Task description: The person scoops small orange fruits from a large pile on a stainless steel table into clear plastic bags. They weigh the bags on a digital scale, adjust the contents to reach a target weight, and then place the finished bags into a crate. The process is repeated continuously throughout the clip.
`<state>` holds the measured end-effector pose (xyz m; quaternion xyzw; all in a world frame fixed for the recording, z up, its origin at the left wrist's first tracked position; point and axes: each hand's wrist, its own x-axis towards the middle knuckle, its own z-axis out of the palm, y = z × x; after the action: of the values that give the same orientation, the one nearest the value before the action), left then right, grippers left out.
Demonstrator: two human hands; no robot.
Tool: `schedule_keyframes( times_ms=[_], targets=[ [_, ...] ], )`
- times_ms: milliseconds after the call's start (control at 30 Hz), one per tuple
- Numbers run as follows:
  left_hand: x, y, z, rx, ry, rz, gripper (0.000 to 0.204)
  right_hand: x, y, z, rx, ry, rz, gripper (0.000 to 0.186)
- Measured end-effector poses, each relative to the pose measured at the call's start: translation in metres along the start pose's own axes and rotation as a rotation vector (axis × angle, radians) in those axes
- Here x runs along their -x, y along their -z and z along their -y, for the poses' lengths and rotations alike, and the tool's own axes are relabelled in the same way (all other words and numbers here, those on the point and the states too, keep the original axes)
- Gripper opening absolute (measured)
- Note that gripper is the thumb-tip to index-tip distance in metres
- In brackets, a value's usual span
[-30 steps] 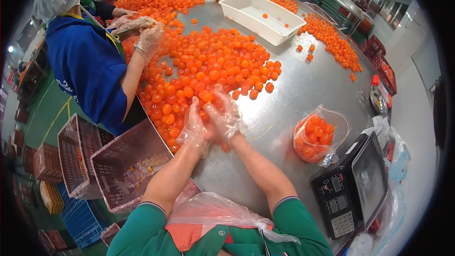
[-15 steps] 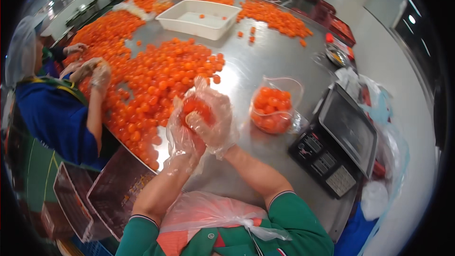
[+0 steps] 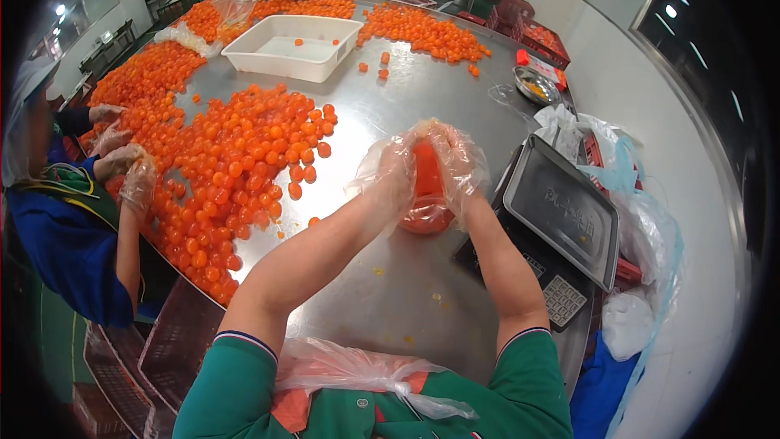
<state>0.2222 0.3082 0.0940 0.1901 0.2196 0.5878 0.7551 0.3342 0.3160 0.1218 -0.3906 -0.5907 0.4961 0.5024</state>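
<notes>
Both my hands, in clear plastic gloves, are cupped over a clear plastic bag (image 3: 426,221) of orange egg yolks on the steel table. My left hand (image 3: 396,164) curves round the left side and my right hand (image 3: 457,161) round the right, fingertips meeting at the far side. Glossy yolks (image 3: 426,172) show in the gap between the palms; where the handful ends and the bag's contents begin cannot be made out. The bag's mouth is mostly hidden by the gloves. A big loose heap of yolks (image 3: 236,154) spreads to the left.
A black weighing scale (image 3: 561,207) stands right of the bag. Farther back are a white tray (image 3: 236,59) holding a few yolks, more yolk piles (image 3: 426,34) and a metal bowl (image 3: 536,85). Gloved co-workers handle yolks at left and far side. Crates (image 3: 175,341) sit below the left edge.
My hands have carried a cupped handful of yolks from beside the heap rightward to over the bag. The view has shifted right.
</notes>
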Motion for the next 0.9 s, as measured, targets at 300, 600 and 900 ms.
schedule_keyframes(
  times_ms=[300, 600, 900],
  targets=[
    [0.053, -0.010, -0.044, -1.078, -0.391, -0.192, 0.049, 0.004, 0.056, -0.009, 0.632, 0.247, -0.246, 0.039],
    [0.049, 0.068, -0.028, -1.687, 0.045, -0.205, 0.049, -0.016, 0.052, -0.012, 1.280, -0.051, 0.201, 0.049],
    [0.029, 0.082, 0.020, -1.162, -0.140, -0.322, 0.028, -0.040, 0.096, -0.078, 1.081, -0.152, 0.258, 0.036]
  ],
)
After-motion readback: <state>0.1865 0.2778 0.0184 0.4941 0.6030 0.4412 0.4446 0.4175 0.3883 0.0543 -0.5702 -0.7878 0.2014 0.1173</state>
